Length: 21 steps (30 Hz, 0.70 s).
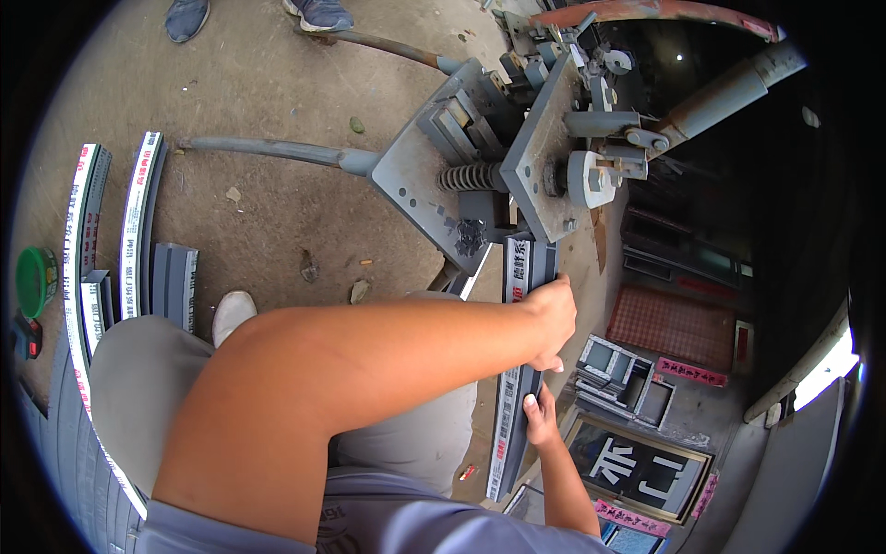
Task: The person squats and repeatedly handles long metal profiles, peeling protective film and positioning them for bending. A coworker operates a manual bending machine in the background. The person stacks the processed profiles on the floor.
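A long dark grey metal profile [507,434] with a printed white film strip along it runs up to a grey punch press [531,148]. Its far end sits at the press's lower edge, by the dark block under the spring; how deep it reaches in is hidden. My left hand [552,319] wraps over the profile close to the press, its forearm crossing the view. Nearer to me, my right hand [543,415] grips the same profile, thumb along its side.
More film-covered profiles [138,226] lie at the left, by a green round container [36,282]. Metal bars [277,150] stick out from the press. Framed panels [637,462] and a reddish mesh panel [672,323] stand at the right. Another person's shoes [318,14] show at the top.
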Tool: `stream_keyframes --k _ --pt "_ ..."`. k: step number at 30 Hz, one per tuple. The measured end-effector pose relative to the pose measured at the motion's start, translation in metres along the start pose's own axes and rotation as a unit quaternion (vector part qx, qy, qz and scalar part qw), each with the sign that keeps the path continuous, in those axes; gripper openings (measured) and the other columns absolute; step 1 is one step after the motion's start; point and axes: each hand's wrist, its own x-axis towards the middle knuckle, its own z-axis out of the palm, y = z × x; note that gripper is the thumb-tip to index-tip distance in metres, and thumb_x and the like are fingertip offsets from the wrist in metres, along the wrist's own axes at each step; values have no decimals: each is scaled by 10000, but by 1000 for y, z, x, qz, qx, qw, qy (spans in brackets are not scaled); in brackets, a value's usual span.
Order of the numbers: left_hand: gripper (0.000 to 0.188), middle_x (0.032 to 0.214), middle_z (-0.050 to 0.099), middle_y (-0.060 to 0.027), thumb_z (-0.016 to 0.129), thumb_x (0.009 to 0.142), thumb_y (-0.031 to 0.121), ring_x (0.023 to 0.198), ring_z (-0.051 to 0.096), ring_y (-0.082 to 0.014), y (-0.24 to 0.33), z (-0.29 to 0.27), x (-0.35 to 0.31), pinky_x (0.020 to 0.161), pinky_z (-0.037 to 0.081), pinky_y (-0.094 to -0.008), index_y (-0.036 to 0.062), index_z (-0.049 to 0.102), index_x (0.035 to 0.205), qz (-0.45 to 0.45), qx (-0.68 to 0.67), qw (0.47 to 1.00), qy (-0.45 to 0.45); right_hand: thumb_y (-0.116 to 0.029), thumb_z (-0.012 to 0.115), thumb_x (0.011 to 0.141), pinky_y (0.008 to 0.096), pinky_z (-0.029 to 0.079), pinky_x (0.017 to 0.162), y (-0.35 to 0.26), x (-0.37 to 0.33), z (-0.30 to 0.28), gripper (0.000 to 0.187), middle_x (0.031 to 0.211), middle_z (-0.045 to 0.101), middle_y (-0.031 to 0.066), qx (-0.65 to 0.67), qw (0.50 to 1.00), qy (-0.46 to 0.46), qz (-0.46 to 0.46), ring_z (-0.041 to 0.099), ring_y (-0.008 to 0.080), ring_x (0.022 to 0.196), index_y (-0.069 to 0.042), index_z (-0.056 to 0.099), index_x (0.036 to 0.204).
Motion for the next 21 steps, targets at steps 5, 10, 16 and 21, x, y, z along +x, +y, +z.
stream_keyframes --k 5,10,16,21 --pt "744 1208 777 -97 446 986 740 1166 698 -257 1 1 1 1083 397 -470 118 793 1202 -2 -1 1000 11 -592 608 1006 346 428 1070 3 -1 -3 804 1283 646 97 0 1000 -4 1 570 179 1185 68 498 1452" --pt "751 1209 776 -95 450 982 743 1168 698 -258 1 3 2 1076 404 -472 111 791 1204 -5 5 1000 14 -525 629 1015 362 429 1100 7 -1 -8 771 1338 645 125 7 1000 -15 -3 578 193 1227 74 476 1477" --pt "746 1143 784 -91 450 989 739 1101 715 -252 1 1 2 1015 431 -440 104 797 1173 -9 2 1000 4 -534 636 1016 359 432 1097 8 0 -6 786 1340 648 124 12 1000 -10 -6 581 191 1225 75 472 1485" --pt "726 996 789 -79 466 977 741 986 730 -247 3 4 4 955 449 -407 109 818 1035 -18 1 999 28 -526 646 1015 349 451 1076 10 2 -4 774 1312 659 117 25 1000 -9 5 589 181 1200 70 480 1480"
